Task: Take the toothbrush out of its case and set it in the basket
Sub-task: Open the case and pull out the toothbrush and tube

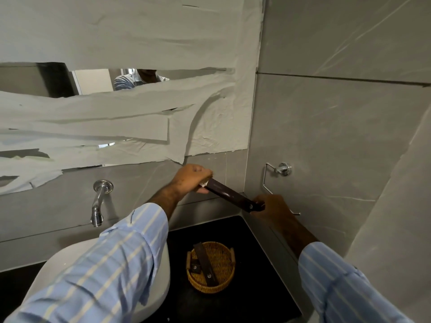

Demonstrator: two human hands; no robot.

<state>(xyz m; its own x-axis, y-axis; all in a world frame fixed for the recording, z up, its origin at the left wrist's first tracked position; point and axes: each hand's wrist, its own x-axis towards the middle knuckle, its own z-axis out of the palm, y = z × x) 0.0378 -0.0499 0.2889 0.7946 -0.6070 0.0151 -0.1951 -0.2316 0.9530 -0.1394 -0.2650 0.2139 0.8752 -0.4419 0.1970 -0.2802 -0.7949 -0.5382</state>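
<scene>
Hands at opposite ends of a long dark case (229, 194), held raised well above the counter. The left hand (190, 179) is closed around the upper end, where something pale shows at the fingers — probably the toothbrush or the opened flap, though the view is too small to tell which. The right hand (271, 206) is clamped on the lower, logo-marked end, likely as an anchor, so that the left can pull against it along the case's length. The toothbrush itself cannot be made out; by this judgement it is inside the case or only beginning to emerge.

Below and between the two forearms sits the round wicker basket (211, 284) on the dark counter (261, 271), already holding a similar long dark box (206, 262) and a smaller one (194, 266) — its open top leaves room for the brush to be dropped in. White basin (154, 299) lies beneath the left sleeve; a wall spout (98, 206) stands beyond it.
</scene>
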